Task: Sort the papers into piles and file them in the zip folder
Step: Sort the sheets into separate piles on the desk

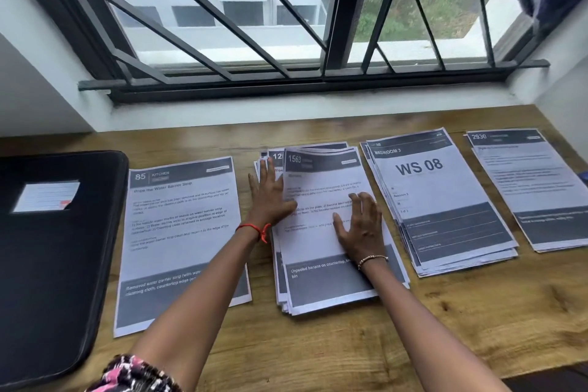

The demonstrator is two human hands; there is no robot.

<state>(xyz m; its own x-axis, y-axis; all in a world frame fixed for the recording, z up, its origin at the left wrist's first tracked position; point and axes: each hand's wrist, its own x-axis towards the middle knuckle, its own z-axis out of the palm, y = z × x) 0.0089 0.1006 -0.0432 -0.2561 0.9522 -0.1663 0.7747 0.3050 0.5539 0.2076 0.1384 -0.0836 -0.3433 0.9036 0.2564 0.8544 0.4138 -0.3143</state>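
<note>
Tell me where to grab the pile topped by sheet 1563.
Its near short edge, from your side: the 1563 pile lies flat and fanned, the WS 08 pile and sheet 85 crowd its long sides, and bare table lies in front.

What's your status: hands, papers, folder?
Left hand and right hand flat on middle pile of white printed papers. Black zip folder closed, far left. Nothing blocking.

Bare table (445, 328) lies open along the near edge. The zip folder (47, 264) fills the left end; narrow gaps separate the paper piles (439, 200).
</note>
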